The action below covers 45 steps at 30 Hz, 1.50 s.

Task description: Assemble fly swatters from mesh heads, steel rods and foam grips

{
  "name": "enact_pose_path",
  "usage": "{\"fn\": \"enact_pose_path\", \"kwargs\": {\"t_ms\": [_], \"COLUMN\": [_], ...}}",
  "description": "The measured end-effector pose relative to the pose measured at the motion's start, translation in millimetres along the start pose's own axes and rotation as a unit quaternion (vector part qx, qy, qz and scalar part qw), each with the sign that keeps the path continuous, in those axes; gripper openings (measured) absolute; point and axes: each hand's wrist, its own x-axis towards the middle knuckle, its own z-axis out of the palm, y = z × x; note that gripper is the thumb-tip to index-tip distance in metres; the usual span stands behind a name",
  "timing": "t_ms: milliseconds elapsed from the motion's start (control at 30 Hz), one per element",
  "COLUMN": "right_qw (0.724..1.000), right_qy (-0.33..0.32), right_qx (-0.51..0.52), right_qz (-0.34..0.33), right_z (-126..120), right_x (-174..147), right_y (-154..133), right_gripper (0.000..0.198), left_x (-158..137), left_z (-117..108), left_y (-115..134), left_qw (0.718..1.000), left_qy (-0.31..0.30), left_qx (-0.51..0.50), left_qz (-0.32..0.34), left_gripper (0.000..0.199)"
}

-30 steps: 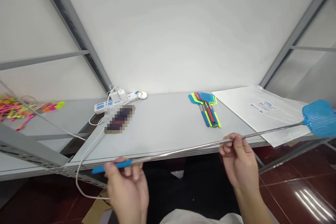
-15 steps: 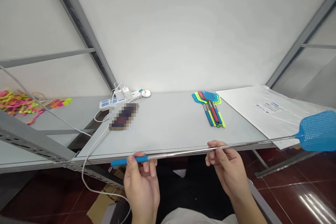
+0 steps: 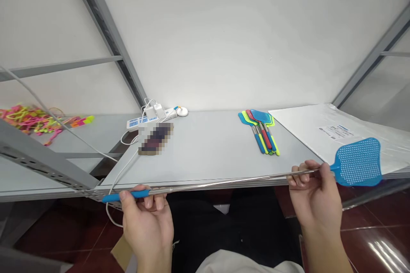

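Observation:
A blue fly swatter (image 3: 224, 182) with a long metal telescopic rod is held level across the front edge of the shelf. My left hand (image 3: 147, 217) is closed around its blue grip, near where the grip meets the rod. At the other end, my right hand (image 3: 315, 198) pinches the rod just below the perforated blue head (image 3: 358, 162). Between both hands the rod is drawn out long. Farther back on the shelf lies a pile of fly swatters (image 3: 261, 132) with blue, yellow-green and red grips, their rods short.
A white plastic-wrapped package (image 3: 339, 130) lies at the shelf's right. At the back left are a power strip (image 3: 137, 123) with plugs and a round white device (image 3: 182, 111). A white cable (image 3: 120, 175) hangs over the front edge. Colourful stretchy items (image 3: 32, 121) heap on the left shelf.
My right hand has slid rightward along the rod to just below the head. My left hand has moved left with the grip. The swatter head sits farther left in view.

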Motion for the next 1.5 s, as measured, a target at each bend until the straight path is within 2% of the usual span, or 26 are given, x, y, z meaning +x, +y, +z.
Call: {"fn": "enact_pose_path", "kwargs": {"t_ms": [167,333,467,533,633,700,833,1067,1267,1400,1500], "right_qw": [1.0,0.984,0.966,0.964,0.977,0.985,0.995,0.999,0.999,0.994,0.995], "right_qy": [-0.019,-0.129,-0.183,-0.195,-0.17,-0.144,-0.091,-0.035,-0.047,-0.072,-0.062], "right_qx": [-0.021,-0.081,-0.137,-0.121,-0.04,-0.006,-0.009,-0.001,-0.014,-0.029,-0.017], "right_qz": [0.008,0.097,0.124,0.131,0.125,0.098,0.028,-0.013,0.014,0.079,0.082], "right_z": [7,15,12,9,5,4,8,22,30,45,52], "right_x": [-10,-40,-46,-41,-30,-24,-25,-40,-52,-64,-61], "right_y": [17,50,57,53,44,38,33,39,53,72,75], "right_gripper": [0.021,0.027,0.029,0.034,0.042,0.042,0.022,0.023,0.023,0.026,0.025], "left_x": [-6,-34,-33,-27,-21,-20,-27,-43,-57,-79,-87], "left_z": [0,6,5,4,4,4,7,10,16,28,36], "left_y": [-11,-34,-35,-31,-26,-25,-29,-45,-49,-56,-61], "left_qw": [1.0,0.996,0.995,0.996,0.996,0.995,0.995,0.991,0.99,0.986,0.985], "left_qy": [0.02,-0.052,-0.039,-0.024,-0.007,-0.005,-0.017,-0.044,-0.063,-0.111,-0.141], "left_qx": [-0.009,0.003,0.012,0.005,0.001,0.007,0.005,-0.015,-0.022,-0.002,-0.001], "left_qz": [0.001,-0.077,-0.087,-0.086,-0.094,-0.101,-0.103,-0.129,-0.126,-0.125,-0.102], "left_gripper": [0.026,0.029,0.028,0.027,0.026,0.026,0.025,0.025,0.027,0.028,0.03]}}
